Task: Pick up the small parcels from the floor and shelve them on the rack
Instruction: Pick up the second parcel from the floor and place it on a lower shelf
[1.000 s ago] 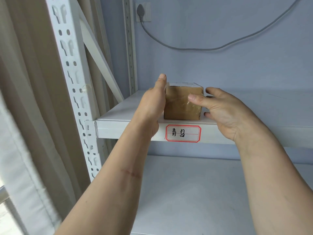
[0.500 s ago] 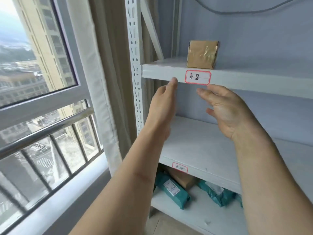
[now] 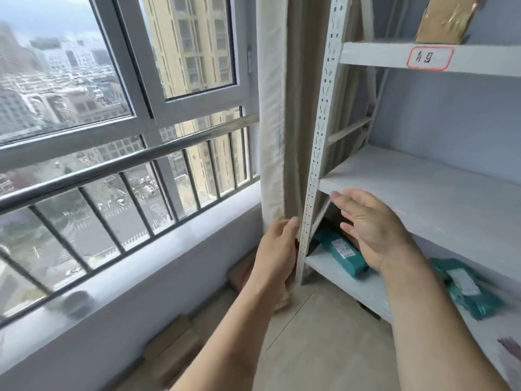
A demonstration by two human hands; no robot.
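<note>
A small brown taped parcel (image 3: 445,19) stands on the upper shelf of the white rack (image 3: 375,55), above a red-bordered label (image 3: 430,58). My left hand (image 3: 277,249) is empty, fingers straight, low beside the rack's front post. My right hand (image 3: 372,230) is empty and spread in front of the middle shelf. Several brown cardboard parcels (image 3: 174,345) lie on the floor along the wall under the window; another (image 3: 242,273) shows behind my left wrist. Teal bagged parcels (image 3: 342,253) (image 3: 468,289) lie on the bottom shelf.
A window with a metal guard rail (image 3: 112,167) fills the left. A cream curtain (image 3: 272,108) hangs between the window and the rack post (image 3: 318,153). The floor (image 3: 324,348) is beige tile. The middle shelf (image 3: 439,193) holds nothing visible.
Both hands let go of the brown parcel, left it on the upper shelf and dropped away. My view has swung left and down toward the window and floor.
</note>
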